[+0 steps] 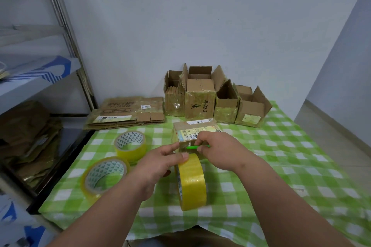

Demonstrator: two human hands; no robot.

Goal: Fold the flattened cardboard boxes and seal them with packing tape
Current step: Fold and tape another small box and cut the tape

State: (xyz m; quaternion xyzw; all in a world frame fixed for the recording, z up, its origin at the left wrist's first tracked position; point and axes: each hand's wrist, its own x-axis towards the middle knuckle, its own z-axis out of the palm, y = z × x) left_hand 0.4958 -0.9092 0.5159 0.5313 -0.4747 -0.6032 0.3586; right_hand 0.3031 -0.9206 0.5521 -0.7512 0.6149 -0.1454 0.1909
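A small folded cardboard box point(192, 130) with a printed label lies on the green checked tablecloth point(281, 166) in front of me. My left hand point(160, 164) grips a yellow roll of packing tape point(191, 182) standing on edge, thumb on its top rim. A clear strip of tape runs from the roll up to the box's near face. My right hand point(218, 148) pinches a thin green cutter point(197, 147) against that strip beside the box.
Two more tape rolls point(130, 144) point(104, 176) lie at the left of the cloth. Several open-topped boxes point(200, 98) stand along the back wall, with a stack of flattened boxes point(126, 112) to their left. A metal shelf unit point(60, 26) rises on the left.
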